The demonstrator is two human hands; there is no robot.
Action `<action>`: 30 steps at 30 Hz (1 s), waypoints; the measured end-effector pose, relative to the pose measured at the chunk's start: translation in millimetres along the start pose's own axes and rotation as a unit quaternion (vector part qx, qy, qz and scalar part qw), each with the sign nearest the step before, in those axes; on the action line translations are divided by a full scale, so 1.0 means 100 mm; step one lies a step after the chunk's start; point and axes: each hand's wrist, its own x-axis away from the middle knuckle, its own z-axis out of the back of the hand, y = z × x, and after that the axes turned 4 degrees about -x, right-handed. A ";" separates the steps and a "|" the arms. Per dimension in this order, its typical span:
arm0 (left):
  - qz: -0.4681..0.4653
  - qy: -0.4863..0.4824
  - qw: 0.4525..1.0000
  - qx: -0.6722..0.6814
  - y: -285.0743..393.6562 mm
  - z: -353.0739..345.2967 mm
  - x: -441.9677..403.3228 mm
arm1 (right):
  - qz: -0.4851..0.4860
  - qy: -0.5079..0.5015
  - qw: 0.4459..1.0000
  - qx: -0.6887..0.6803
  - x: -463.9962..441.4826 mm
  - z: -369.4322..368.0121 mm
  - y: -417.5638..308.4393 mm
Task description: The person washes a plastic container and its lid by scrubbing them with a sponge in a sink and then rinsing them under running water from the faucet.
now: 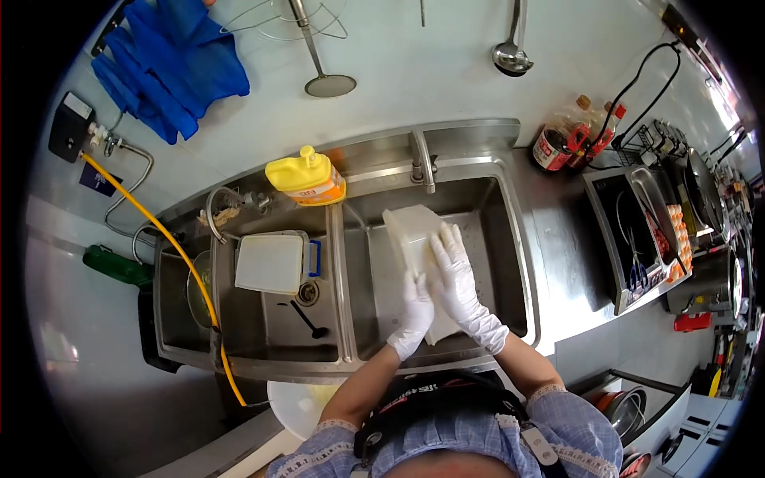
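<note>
Over the right basin, a translucent white plastic container (412,227) is held tilted on its side between both my gloved hands. My left hand (414,312) grips its near left part, and some of those fingers blend into the pale plastic. My right hand (460,275) presses along its right side with long, straight fingers. White gloves cover both hands to the wrists. Behind the container stands the faucet (422,163); I cannot make out any water running from it. The container's inside is hidden from me.
The left basin (267,319) holds a white lidded box (269,263) and a black utensil (309,320). A yellow jug (307,179) stands on the sink's back ledge. A yellow hose (171,237) crosses the left side. Bottles (558,139) stand at the right rear.
</note>
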 end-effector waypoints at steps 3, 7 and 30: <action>-0.119 -0.110 0.985 -0.052 -0.25 -0.03 -0.09 | 0.048 -0.021 0.998 -0.037 0.10 -0.05 0.11; -0.231 -0.100 0.952 -0.173 -0.10 -0.04 -0.01 | 0.010 0.015 0.994 -0.106 -0.02 0.01 0.21; -0.182 -0.272 0.937 -0.119 0.16 0.24 -0.36 | 0.286 -0.266 0.911 0.129 -0.50 0.71 0.30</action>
